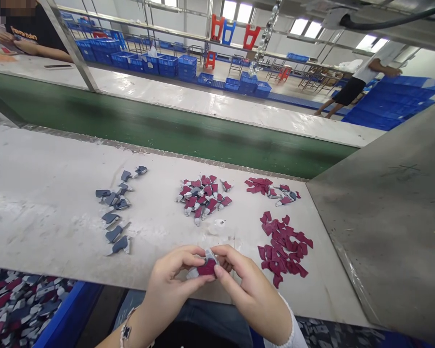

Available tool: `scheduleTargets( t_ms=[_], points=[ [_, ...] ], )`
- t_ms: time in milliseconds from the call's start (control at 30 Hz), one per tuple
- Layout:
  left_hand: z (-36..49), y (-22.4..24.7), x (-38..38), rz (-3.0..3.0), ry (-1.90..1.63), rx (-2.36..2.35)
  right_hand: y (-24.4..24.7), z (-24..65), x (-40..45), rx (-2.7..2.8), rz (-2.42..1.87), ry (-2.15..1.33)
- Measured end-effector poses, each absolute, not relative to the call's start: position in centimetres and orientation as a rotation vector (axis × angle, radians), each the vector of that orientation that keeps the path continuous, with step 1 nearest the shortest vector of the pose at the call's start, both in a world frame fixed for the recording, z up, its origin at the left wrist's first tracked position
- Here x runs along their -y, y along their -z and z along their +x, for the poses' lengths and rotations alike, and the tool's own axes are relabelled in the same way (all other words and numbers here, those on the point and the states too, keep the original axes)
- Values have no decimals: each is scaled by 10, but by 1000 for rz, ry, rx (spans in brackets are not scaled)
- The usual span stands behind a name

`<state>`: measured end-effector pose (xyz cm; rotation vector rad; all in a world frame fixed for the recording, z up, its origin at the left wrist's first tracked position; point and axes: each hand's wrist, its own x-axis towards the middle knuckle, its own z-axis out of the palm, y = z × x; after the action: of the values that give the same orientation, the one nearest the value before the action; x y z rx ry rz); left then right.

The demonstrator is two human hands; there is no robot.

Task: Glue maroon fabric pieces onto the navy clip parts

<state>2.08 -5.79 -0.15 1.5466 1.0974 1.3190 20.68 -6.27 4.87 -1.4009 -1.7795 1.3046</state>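
Close to the table's near edge, my left hand (174,275) and my right hand (242,280) both grip one small grey and maroon plastic piece (207,267). The fingers and thumbs of both hands pinch it from either side, hiding parts of it. Beyond my hands lies a heap of similar grey and maroon pieces (203,195). To the right, flat maroon pieces (284,246) lie in a loose pile. Dark grey and white pieces (113,217) form a rough row on the left.
A green belt (188,133) runs beyond the white table (58,193). A metal panel (391,208) stands at the right. A blue bin (76,309) full of pieces sits at lower left. One person (36,29) sits across at far left; another (362,72) stands by blue crates.
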Motion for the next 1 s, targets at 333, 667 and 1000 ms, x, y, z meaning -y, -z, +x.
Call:
scheduleTargets(
  t_ms=[333,667,1000],
  points=[
    [22,-2,61,1771,-1357,-1057,-53,200,60,1776,-1372,-1362],
    [20,1,61,1506,-1342,-1052,-56,203,62,1801,-1333,-1382],
    [19,-4,62,1604,-1326,-1060,-64,207,63,1801,-1214,-1421]
  ],
)
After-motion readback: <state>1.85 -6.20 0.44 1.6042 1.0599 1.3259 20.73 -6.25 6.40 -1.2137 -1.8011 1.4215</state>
